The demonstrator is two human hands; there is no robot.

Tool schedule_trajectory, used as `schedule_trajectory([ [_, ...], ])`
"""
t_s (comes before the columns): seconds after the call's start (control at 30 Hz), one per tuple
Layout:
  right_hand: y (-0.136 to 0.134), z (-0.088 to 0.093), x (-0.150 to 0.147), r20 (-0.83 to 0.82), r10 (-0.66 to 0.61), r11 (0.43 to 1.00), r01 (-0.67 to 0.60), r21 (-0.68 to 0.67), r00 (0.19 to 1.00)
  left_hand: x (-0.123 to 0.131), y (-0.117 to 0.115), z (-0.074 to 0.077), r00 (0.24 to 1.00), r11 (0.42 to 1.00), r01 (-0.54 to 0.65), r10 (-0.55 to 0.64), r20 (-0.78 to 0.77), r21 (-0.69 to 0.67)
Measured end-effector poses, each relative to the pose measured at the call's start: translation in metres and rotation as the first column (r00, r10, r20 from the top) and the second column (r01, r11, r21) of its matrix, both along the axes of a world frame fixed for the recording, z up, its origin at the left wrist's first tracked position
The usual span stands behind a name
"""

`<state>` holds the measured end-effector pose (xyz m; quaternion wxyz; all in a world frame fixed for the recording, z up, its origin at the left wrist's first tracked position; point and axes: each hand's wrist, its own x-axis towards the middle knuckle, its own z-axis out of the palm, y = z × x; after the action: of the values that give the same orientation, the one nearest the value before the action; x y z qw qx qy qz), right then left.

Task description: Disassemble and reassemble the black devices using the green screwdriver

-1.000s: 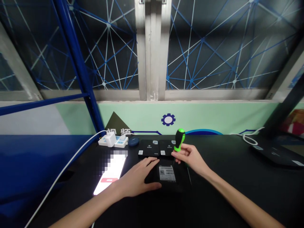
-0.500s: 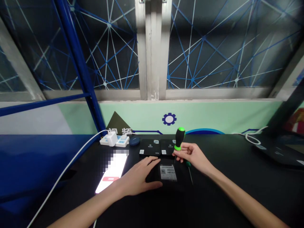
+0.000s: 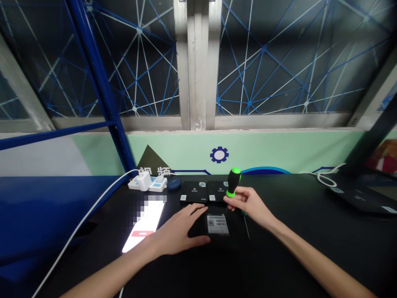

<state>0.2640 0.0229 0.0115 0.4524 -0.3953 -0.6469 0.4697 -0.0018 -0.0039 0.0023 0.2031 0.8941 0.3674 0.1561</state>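
Note:
My right hand (image 3: pixel 249 205) pinches a black screwdriver with bright green ends (image 3: pixel 234 182) low on its handle, between thumb and fingers. The screwdriver stands nearly upright, slightly tilted, its thin shaft reaching down to the far right corner of a flat black box (image 3: pixel 218 224). A white printed label lies on the face of this box. At its left side rests my left hand (image 3: pixel 178 229), fingers stretched out and thumb spread apart along the near side. Where the dark box ends is hard to make out against the table. A second screwdriver with a dark green handle (image 3: pixel 246 225) lies under my right hand.
Behind the box lie two black set-top boxes (image 3: pixel 194 192) side by side. Further left are a dark blue round-edged object (image 3: pixel 174 184), a white power strip (image 3: pixel 158 184) with a charger, and a lit phone (image 3: pixel 145 223). Another black device (image 3: pixel 359 196) with a white cable sits far right.
The view has shifted slightly. Both hands and the screwdriver keep nearly the same place relative to the labelled box.

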Motion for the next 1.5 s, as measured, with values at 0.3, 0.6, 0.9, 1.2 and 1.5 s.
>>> schedule_trajectory([
  [0.3, -0.0009, 0.0049, -0.0025, -0.058, -0.020, 1.000, 0.018, -0.025, 0.998, 0.0003, 0.0003, -0.0006, 0.999, 1.000, -0.013, 0.012, -0.030, -0.013],
  [0.6, -0.0027, 0.0056, -0.0025, -0.060, 0.044, 0.999, -0.042, 0.025, 0.997, -0.0009, 0.0011, -0.0024, 1.000, 1.000, -0.008, 0.008, -0.025, 0.000],
  [0.9, 0.0019, -0.0032, -0.0021, -0.135, 0.042, 0.999, -0.042, 0.004, 0.990, -0.0012, 0.0011, -0.0026, 1.000, 1.000, -0.007, 0.007, -0.013, -0.006],
  [1.2, 0.0023, -0.0003, -0.0024, -0.114, 0.021, 1.000, -0.021, 0.007, 0.993, -0.0010, 0.0016, -0.0031, 0.999, 1.000, -0.014, 0.014, -0.034, -0.008],
  [1.5, -0.0017, 0.0051, -0.0032, -0.098, 0.043, 0.999, -0.040, 0.038, 0.994, -0.0019, 0.0024, -0.0045, 1.000, 1.000, -0.011, 0.011, -0.024, -0.006],
])
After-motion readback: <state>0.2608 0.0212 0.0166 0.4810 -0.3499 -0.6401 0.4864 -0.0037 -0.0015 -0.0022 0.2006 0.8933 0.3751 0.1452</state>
